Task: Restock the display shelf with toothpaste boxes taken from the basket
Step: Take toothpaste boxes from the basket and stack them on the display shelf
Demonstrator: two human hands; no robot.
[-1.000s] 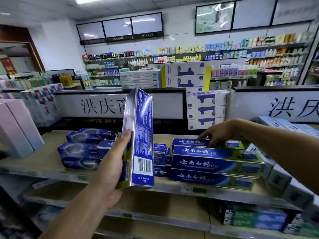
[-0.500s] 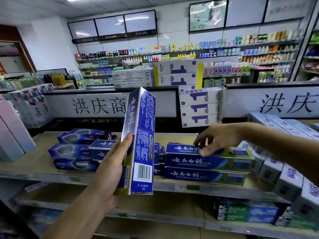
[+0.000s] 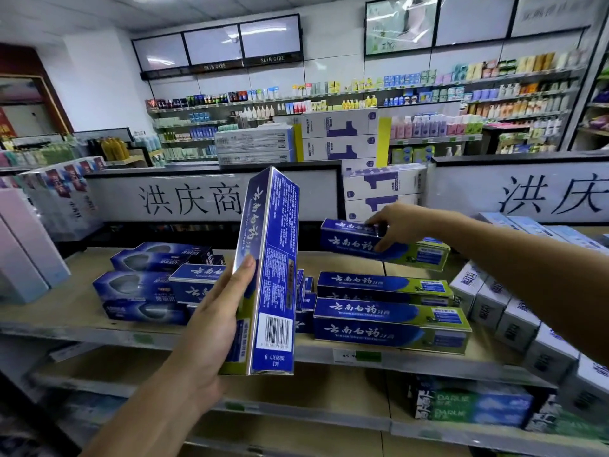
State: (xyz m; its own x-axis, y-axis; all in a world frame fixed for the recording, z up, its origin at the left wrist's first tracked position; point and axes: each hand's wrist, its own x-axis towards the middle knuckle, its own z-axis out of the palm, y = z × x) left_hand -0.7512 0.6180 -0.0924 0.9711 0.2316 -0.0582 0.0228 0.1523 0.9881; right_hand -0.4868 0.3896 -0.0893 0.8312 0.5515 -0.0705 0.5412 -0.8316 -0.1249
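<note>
My left hand [image 3: 217, 321] grips a blue toothpaste box [image 3: 273, 268] held upright in front of the shelf, barcode end down. My right hand [image 3: 393, 225] grips another blue and green toothpaste box [image 3: 418, 253] by its left end and holds it lifted above a stack of matching boxes [image 3: 389, 311] on the wooden display shelf [image 3: 75, 311]. The basket is not in view.
Dark blue toothpaste boxes [image 3: 148, 285] lie stacked on the shelf's left part, white boxes [image 3: 514, 311] line its right end, and pink boxes [image 3: 23, 252] stand at far left. Green boxes [image 3: 468, 404] sit on the lower shelf. A sign panel [image 3: 191, 199] runs behind.
My right hand has closed on the top box of the stack and lifted it up off the pile. The left hand keeps its upright box nearly in place.
</note>
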